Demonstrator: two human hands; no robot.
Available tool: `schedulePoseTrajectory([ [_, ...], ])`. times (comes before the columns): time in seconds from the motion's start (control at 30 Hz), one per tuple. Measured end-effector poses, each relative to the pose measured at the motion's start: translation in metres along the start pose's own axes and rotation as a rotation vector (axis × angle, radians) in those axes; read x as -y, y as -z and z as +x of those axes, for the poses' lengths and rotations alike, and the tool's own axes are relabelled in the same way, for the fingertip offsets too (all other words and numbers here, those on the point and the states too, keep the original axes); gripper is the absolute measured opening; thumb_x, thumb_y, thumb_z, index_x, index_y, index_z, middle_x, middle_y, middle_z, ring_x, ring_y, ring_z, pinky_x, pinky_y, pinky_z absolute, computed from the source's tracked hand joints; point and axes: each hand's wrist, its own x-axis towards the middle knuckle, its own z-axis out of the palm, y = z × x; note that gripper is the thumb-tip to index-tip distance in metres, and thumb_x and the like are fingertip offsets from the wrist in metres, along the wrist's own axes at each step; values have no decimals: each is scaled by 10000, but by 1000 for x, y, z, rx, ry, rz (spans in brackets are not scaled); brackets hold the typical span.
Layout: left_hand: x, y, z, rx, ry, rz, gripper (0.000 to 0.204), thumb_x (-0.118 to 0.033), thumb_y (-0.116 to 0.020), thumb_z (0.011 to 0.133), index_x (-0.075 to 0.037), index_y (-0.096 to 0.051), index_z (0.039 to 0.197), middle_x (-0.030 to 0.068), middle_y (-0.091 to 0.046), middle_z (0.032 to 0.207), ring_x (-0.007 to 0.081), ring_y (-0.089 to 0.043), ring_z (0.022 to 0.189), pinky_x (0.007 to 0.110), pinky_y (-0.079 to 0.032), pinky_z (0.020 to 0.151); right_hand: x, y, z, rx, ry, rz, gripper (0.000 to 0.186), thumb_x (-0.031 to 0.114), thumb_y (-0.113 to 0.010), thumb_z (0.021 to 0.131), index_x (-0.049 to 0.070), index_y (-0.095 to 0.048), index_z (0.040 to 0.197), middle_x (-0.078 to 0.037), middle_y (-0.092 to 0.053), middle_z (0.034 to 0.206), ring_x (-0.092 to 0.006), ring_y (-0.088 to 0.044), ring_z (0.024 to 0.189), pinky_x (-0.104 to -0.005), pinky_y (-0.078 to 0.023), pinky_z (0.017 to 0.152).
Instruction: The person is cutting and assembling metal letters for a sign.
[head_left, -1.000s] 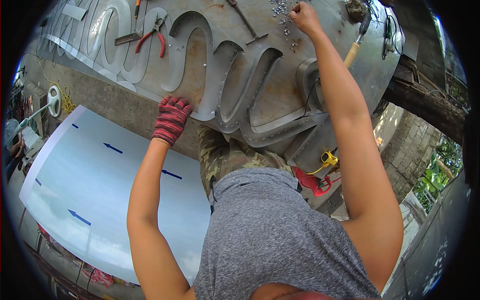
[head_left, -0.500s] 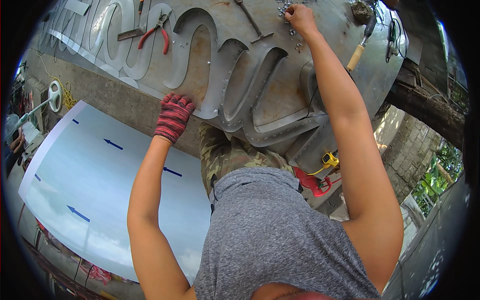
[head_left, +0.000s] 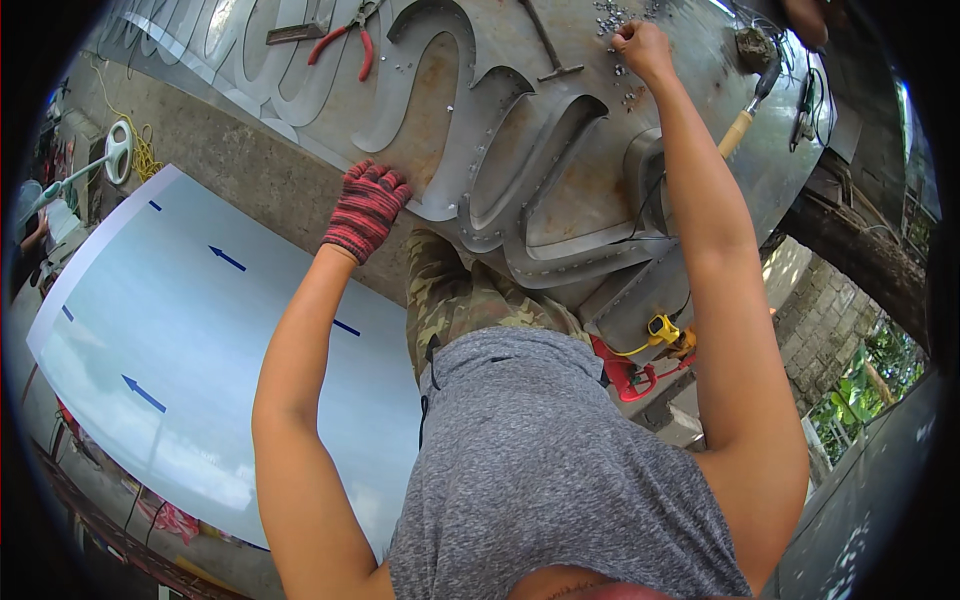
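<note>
My right hand (head_left: 643,50), bare, is at the far side of the metal table among small shiny metal bits (head_left: 606,22). Its thumb and fingertips are pinched together; whatever lies between them is too small to make out. In a red and black striped knit glove, my left hand (head_left: 366,208) rests on the table's near edge with its fingers bent slightly over it. Right beside it stands a large curved sheet-metal letter shape (head_left: 455,130) with upright walls. Small bright dots run along the foot of those walls.
Red-handled pliers (head_left: 366,55), a small T-shaped hammer (head_left: 552,50) and a wooden-handled soldering tool (head_left: 737,132) lie on the metal table (head_left: 690,95). Flat letter cut-outs (head_left: 245,80) extend leftward. A glossy blue-white panel (head_left: 200,330) is at my left; a yellow tool (head_left: 661,328) sits at lower right.
The view has shifted, so the table and its tools appear farther right and higher. My right hand stays pinched by the metal bits, and my gloved left hand stays at the edge.
</note>
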Motion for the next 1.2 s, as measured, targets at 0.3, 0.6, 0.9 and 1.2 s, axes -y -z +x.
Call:
schedulePoseTrajectory([
  [0.3, 2, -4, 0, 0, 1, 6, 283, -185, -575, 860, -216, -711, 1107, 24, -663, 1237, 242, -565, 1258, 471, -305, 1168, 12, -5, 2, -40, 11, 21, 228, 279, -772, 858, 109, -797, 1008, -133, -775, 974, -310, -735, 956, -421, -555, 894],
  [0.6, 0, 2, 6, 9, 11, -12, 267, -178, -569, 866, -205, -713, 1089, 30, -668, 1224, 245, -573, 1245, 472, -319, 1159, 12, -2, 12, 9, -32, -45, 241, 287, -781, 826, 96, -795, 973, -131, -774, 942, -287, -738, 914, -407, -557, 862],
  [0.9, 1, 3, 2, -17, 3, 14, 246, -177, -615, 844, -209, -724, 1062, 23, -672, 1210, 239, -571, 1249, 464, -332, 1145, -1, 21, -10, 40, 26, 141, 265, 288, -795, 806, 67, -774, 951, -115, -774, 924, -251, -733, 877, -377, -557, 824],
  [1.2, 0, 1, 2, 12, 5, 31, 250, -180, -631, 829, -203, -717, 1063, 25, -669, 1213, 243, -574, 1241, 467, -336, 1142, 19, 26, -27, -1, 64, 149, 231, 229, -767, 830, 59, -754, 985, -81, -765, 896, -195, -710, 825, -337, -550, 794],
])
